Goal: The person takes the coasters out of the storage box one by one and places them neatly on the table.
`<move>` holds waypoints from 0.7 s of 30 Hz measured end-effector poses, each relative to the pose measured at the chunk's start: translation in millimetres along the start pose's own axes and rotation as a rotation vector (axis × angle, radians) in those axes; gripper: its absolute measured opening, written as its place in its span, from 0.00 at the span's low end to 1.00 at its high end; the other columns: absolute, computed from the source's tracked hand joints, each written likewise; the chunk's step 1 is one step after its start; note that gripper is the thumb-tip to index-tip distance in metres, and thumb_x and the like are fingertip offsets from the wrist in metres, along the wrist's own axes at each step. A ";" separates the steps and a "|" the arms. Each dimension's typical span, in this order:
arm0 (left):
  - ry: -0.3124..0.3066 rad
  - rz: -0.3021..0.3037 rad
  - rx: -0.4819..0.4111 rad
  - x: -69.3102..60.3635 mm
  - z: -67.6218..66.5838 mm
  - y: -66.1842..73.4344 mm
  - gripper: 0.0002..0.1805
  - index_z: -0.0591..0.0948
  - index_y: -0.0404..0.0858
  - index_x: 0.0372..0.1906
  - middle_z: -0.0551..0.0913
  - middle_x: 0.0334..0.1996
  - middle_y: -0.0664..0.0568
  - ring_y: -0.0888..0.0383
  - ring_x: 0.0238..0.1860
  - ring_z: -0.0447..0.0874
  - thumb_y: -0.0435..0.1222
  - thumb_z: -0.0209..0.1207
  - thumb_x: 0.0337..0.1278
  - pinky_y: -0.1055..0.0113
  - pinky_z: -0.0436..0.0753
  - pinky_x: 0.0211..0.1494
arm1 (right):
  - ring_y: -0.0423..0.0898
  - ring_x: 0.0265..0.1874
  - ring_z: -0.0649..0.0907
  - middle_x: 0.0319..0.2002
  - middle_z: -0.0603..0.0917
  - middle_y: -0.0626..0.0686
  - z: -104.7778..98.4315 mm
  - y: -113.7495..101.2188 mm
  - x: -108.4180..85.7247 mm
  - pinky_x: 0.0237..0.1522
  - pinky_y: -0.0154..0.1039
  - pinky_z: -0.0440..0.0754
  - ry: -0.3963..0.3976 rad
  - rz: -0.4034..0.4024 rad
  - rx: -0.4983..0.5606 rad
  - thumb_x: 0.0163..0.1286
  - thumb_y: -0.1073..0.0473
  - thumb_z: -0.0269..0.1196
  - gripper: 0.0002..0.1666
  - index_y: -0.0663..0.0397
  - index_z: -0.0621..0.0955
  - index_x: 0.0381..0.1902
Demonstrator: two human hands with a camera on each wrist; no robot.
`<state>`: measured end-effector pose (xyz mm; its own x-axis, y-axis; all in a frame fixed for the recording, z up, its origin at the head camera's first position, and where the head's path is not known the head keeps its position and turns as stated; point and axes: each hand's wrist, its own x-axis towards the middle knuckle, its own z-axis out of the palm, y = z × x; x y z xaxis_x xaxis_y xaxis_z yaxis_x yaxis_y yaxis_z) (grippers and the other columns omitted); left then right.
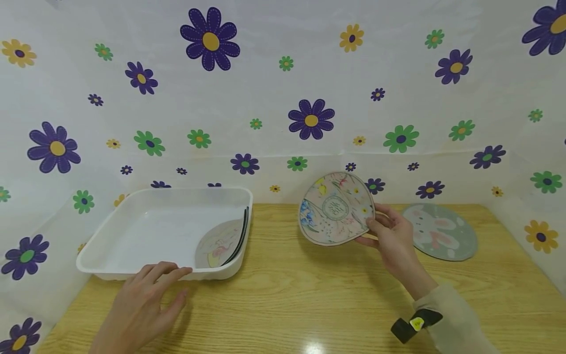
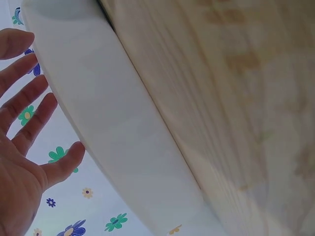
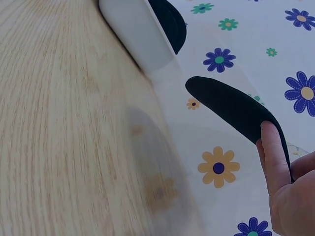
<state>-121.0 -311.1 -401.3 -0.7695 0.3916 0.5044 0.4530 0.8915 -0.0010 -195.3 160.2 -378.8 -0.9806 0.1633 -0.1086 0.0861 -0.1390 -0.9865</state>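
My right hand (image 1: 395,241) pinches the edge of a round floral mouse pad (image 1: 336,209), with the thumb on its printed face. Held above the table, the pad is tilted toward me; its black underside shows in the right wrist view. To the right, a grey-green rabbit-print mouse pad (image 1: 442,233) lies flat. My left hand (image 1: 148,300) rests its fingertips at the near rim of a white plastic tub (image 1: 155,272), fingers loosely extended. Inside the tub's right end, round mats (image 1: 218,243) with dark edges lean against the wall; the front one has a pink print.
A wooden table (image 1: 274,314) carries everything. White cloth (image 1: 265,88) with purple, green and orange flowers hangs behind and at both sides. A black strap (image 1: 417,324) is around my right wrist.
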 end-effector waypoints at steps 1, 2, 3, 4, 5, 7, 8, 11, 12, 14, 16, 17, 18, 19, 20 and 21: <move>-0.001 -0.003 -0.001 -0.1 -0.1 0.1 0.22 0.87 0.48 0.50 0.87 0.43 0.52 0.50 0.44 0.84 0.42 0.74 0.44 0.48 0.84 0.43 | 0.38 0.42 0.88 0.52 0.80 0.49 -0.6 0.4 -0.2 0.44 0.37 0.89 0.001 0.000 -0.003 0.79 0.67 0.52 0.28 0.55 0.66 0.75; -0.001 -0.005 -0.003 -0.1 -0.1 0.1 0.22 0.87 0.48 0.50 0.87 0.43 0.52 0.50 0.44 0.84 0.42 0.74 0.44 0.48 0.84 0.43 | 0.38 0.42 0.88 0.51 0.80 0.49 -1.3 0.9 -0.5 0.43 0.37 0.89 0.002 0.000 -0.006 0.79 0.67 0.52 0.28 0.55 0.66 0.74; -0.001 -0.008 -0.004 -0.1 -0.1 0.2 0.22 0.87 0.48 0.50 0.87 0.43 0.52 0.50 0.44 0.84 0.42 0.74 0.44 0.48 0.84 0.43 | 0.38 0.42 0.88 0.51 0.80 0.49 -1.9 1.4 -0.6 0.43 0.37 0.89 0.003 0.000 -0.006 0.79 0.67 0.52 0.28 0.55 0.66 0.74; 0.000 -0.010 -0.007 -0.2 -0.1 0.3 0.22 0.87 0.48 0.50 0.87 0.43 0.52 0.50 0.44 0.84 0.42 0.74 0.45 0.48 0.84 0.43 | 0.39 0.41 0.88 0.51 0.80 0.49 -2.5 2.0 -0.7 0.43 0.37 0.89 0.005 0.000 -0.005 0.79 0.67 0.52 0.27 0.55 0.66 0.74; 0.004 -0.008 -0.010 -0.1 0.1 0.3 0.21 0.87 0.48 0.49 0.86 0.43 0.52 0.50 0.44 0.84 0.42 0.74 0.45 0.48 0.83 0.43 | 0.39 0.41 0.88 0.51 0.80 0.48 -3.2 2.6 -0.7 0.42 0.37 0.89 0.008 0.002 -0.007 0.79 0.67 0.52 0.27 0.55 0.66 0.74; 0.008 -0.009 -0.016 -0.3 0.2 0.4 0.21 0.87 0.48 0.49 0.86 0.43 0.52 0.50 0.44 0.84 0.41 0.74 0.45 0.48 0.83 0.43 | 0.39 0.41 0.88 0.51 0.80 0.49 -4.8 3.8 -0.4 0.42 0.36 0.89 0.013 0.006 -0.011 0.79 0.67 0.52 0.28 0.54 0.66 0.74; 0.013 -0.007 -0.019 -0.2 0.3 0.2 0.21 0.87 0.48 0.49 0.86 0.43 0.52 0.50 0.44 0.84 0.41 0.74 0.44 0.48 0.83 0.43 | 0.38 0.41 0.87 0.52 0.80 0.49 -5.4 4.6 0.0 0.42 0.36 0.89 0.015 0.009 -0.011 0.79 0.67 0.52 0.28 0.53 0.66 0.75; 0.023 -0.001 -0.025 -0.9 1.0 0.1 0.22 0.87 0.48 0.49 0.86 0.42 0.53 0.51 0.43 0.84 0.40 0.74 0.43 0.49 0.83 0.43 | 0.38 0.42 0.87 0.54 0.79 0.50 -8.0 6.7 1.0 0.43 0.36 0.89 0.019 0.020 -0.017 0.80 0.66 0.52 0.29 0.51 0.65 0.76; 0.025 -0.001 -0.026 -1.1 1.1 0.3 0.22 0.87 0.48 0.49 0.86 0.42 0.53 0.51 0.43 0.84 0.40 0.74 0.42 0.49 0.82 0.43 | 0.38 0.42 0.87 0.55 0.79 0.50 -8.9 7.4 1.3 0.43 0.36 0.89 0.017 0.024 -0.019 0.80 0.66 0.52 0.30 0.50 0.65 0.77; 0.027 -0.001 -0.028 -1.3 1.4 0.3 0.22 0.87 0.48 0.49 0.86 0.42 0.53 0.51 0.43 0.84 0.40 0.74 0.42 0.49 0.83 0.43 | 0.37 0.42 0.87 0.55 0.79 0.50 -10.7 8.6 1.9 0.44 0.36 0.89 0.015 0.028 -0.019 0.80 0.66 0.52 0.30 0.50 0.65 0.77; 0.025 -0.003 -0.030 -1.4 1.3 0.5 0.23 0.87 0.48 0.49 0.86 0.42 0.53 0.51 0.43 0.84 0.40 0.75 0.42 0.49 0.83 0.43 | 0.37 0.42 0.87 0.54 0.79 0.49 -12.5 9.2 2.2 0.44 0.36 0.88 0.015 0.029 -0.019 0.80 0.66 0.52 0.30 0.50 0.65 0.77; 0.024 -0.004 -0.031 -1.2 1.2 0.7 0.23 0.87 0.48 0.49 0.86 0.43 0.53 0.51 0.43 0.84 0.40 0.75 0.42 0.49 0.83 0.43 | 0.37 0.42 0.87 0.53 0.79 0.48 -13.3 9.6 2.4 0.44 0.36 0.88 0.014 0.029 -0.018 0.80 0.66 0.52 0.30 0.51 0.65 0.76; 0.021 -0.006 -0.031 -1.2 1.1 0.9 0.23 0.87 0.48 0.50 0.86 0.43 0.53 0.51 0.43 0.84 0.40 0.75 0.42 0.48 0.83 0.43 | 0.37 0.42 0.87 0.52 0.79 0.48 -14.1 10.0 2.7 0.44 0.36 0.88 0.013 0.030 -0.019 0.80 0.66 0.52 0.29 0.51 0.65 0.76; 0.020 -0.008 -0.031 -1.2 1.0 1.0 0.23 0.87 0.48 0.50 0.86 0.43 0.53 0.51 0.43 0.84 0.40 0.75 0.42 0.48 0.83 0.43 | 0.37 0.42 0.87 0.52 0.80 0.47 -14.7 10.3 3.0 0.44 0.36 0.88 0.014 0.031 -0.018 0.80 0.66 0.52 0.29 0.51 0.65 0.76; 0.019 -0.010 -0.032 -1.3 0.9 1.1 0.23 0.87 0.48 0.50 0.86 0.43 0.53 0.51 0.43 0.84 0.40 0.75 0.42 0.48 0.83 0.43 | 0.37 0.42 0.87 0.51 0.80 0.47 -15.3 10.7 3.3 0.44 0.36 0.88 0.014 0.031 -0.019 0.80 0.66 0.52 0.29 0.51 0.65 0.76; 0.018 -0.012 -0.033 -1.2 1.0 1.3 0.22 0.87 0.48 0.50 0.86 0.43 0.53 0.51 0.43 0.84 0.40 0.75 0.43 0.48 0.83 0.43 | 0.37 0.42 0.87 0.51 0.80 0.47 -15.8 11.2 3.6 0.44 0.36 0.88 0.014 0.032 -0.022 0.80 0.66 0.52 0.29 0.52 0.65 0.76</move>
<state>-120.0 -310.2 -402.8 -0.7671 0.3764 0.5194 0.4585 0.8881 0.0335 -195.1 174.7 -392.2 -0.9748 0.1730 -0.1412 0.1209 -0.1229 -0.9850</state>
